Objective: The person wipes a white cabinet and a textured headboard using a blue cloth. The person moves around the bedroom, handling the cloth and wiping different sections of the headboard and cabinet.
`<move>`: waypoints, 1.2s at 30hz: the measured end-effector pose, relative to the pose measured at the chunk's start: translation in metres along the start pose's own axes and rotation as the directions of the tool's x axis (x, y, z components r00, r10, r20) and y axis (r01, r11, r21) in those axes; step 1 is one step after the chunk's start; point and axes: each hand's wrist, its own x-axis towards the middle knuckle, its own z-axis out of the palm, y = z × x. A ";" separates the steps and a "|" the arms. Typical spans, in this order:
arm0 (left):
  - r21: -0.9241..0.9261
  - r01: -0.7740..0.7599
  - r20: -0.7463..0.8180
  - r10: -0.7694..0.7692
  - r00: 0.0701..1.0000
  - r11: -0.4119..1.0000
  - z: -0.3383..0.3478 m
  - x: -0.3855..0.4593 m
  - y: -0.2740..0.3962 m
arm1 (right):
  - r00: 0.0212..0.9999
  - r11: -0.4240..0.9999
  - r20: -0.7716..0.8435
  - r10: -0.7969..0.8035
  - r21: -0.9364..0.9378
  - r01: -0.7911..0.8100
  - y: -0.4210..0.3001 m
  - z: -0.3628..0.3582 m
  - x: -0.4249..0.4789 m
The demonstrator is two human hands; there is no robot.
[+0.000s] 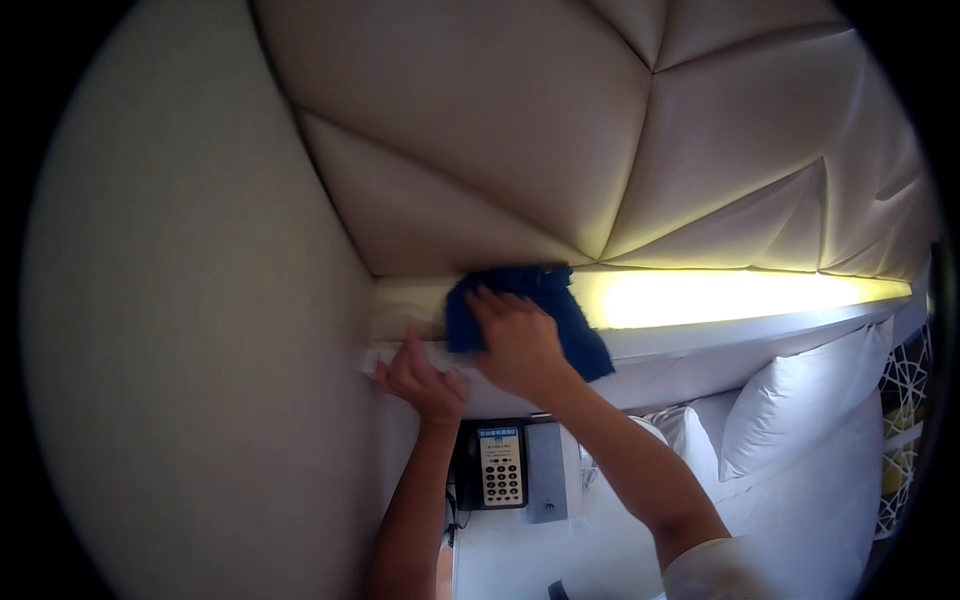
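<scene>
A dark blue cloth point(581, 341) lies bunched on the lit ledge point(675, 300) below a padded headboard panel point(480, 150). My right hand point(517, 345) is on top of the cloth, pressing it down with bent, slightly blurred fingers. To its left, my left hand point(424, 382) touches the front edge of the ledge near the wall corner, fingers apart and nothing seen in them. The cloth reaches up to the seam under the headboard, and part of it is hidden by my right hand.
Below my hands, a black desk telephone point(500, 465) and a flat grey box point(546, 472) sit on a white bedside surface point(510, 555). A white pillow point(802, 397) and bedding point(795, 525) are at right. A plain wall point(202, 300) closes off the left side.
</scene>
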 end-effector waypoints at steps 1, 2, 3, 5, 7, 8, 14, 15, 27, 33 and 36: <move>0.013 -0.007 -0.033 0.007 0.999 1.000 0.002 -0.001 -0.005 | 0.999 1.000 0.038 -0.001 -0.001 0.002 -0.014 0.000 0.010; 0.024 -0.014 -0.064 0.015 0.998 1.000 0.006 -0.004 -0.009 | 0.997 1.000 0.076 -0.001 -0.003 0.001 -0.021 0.000 0.016; 0.026 -0.014 -0.097 0.016 0.995 1.000 0.009 -0.005 -0.009 | 0.992 0.997 0.128 -0.003 0.080 -0.007 -0.020 0.000 0.016; 0.084 -0.048 -0.134 0.059 0.989 0.995 0.010 -0.002 -0.010 | 0.974 0.970 0.227 -0.015 0.239 -0.040 -0.017 -0.001 0.015; 0.069 -0.062 -0.146 0.072 0.987 0.996 0.012 -0.003 -0.010 | 0.979 0.930 0.141 -0.146 0.356 0.088 -0.011 0.007 0.005; 0.035 -0.057 -0.138 0.061 0.989 0.998 0.011 -0.006 -0.012 | 0.978 0.905 0.137 -0.156 0.417 0.086 -0.010 0.000 0.002; 0.022 -0.055 -0.078 0.056 0.995 0.998 0.007 -0.009 -0.024 | 0.999 0.959 -0.039 0.032 0.281 -0.020 0.062 -0.037 -0.052; 0.017 -0.054 -0.070 0.055 0.996 0.998 0.006 -0.008 -0.023 | 0.997 0.971 -0.065 0.041 0.238 -0.024 0.073 -0.044 -0.063; -0.446 0.486 0.403 -0.315 0.859 0.752 0.013 0.104 0.012 | 0.804 0.764 -0.391 -0.448 0.300 0.571 -0.050 -0.050 0.123; -0.522 0.594 0.503 -0.342 0.794 0.612 0.024 0.101 0.012 | 0.816 0.821 -0.395 -0.422 0.216 0.529 -0.038 -0.027 0.126; -0.407 0.462 0.340 -0.339 0.877 0.788 0.014 0.105 0.017 | 0.885 0.834 -0.315 -0.343 0.330 0.441 -0.010 -0.026 0.099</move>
